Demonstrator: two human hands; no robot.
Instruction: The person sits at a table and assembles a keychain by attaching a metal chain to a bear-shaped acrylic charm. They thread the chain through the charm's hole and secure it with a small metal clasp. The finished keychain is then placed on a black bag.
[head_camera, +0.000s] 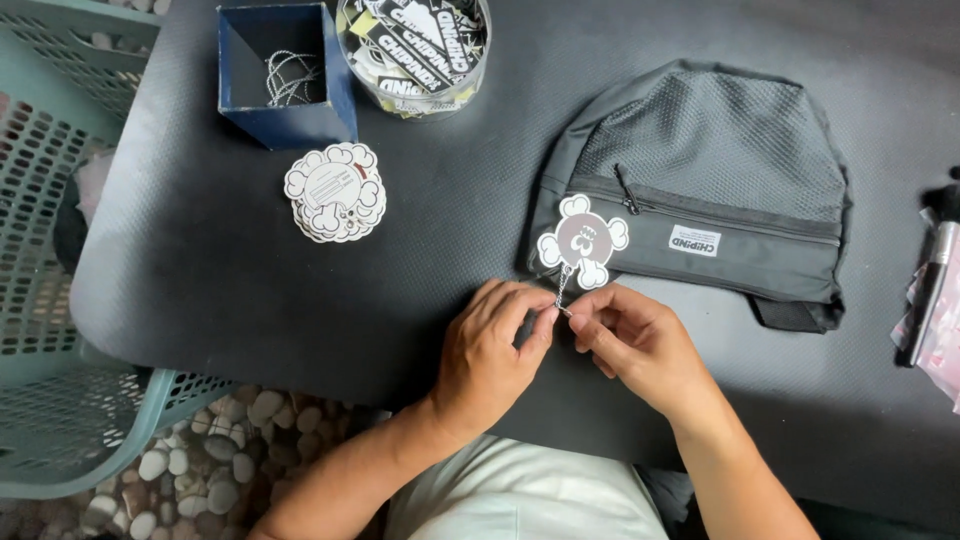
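A dark grey bag (730, 180) with a mesh top panel and a zipped pocket lies on the black mat (200, 270). A white and brown bone-shaped paper tag (583, 240) rests against the bag's left edge, and a thin ball chain (562, 288) hangs down from it. My left hand (490, 355) and my right hand (635, 340) meet just below the tag, and the fingertips of both pinch the chain's lower end.
A stack of the same bone-shaped tags (335, 192) lies at the mat's left. Behind it stand a blue open box (288, 75) with ball chains inside and a clear round tub (415, 45) of stickers. A green plastic basket (60, 260) sits left. A black marker (930, 285) lies at far right.
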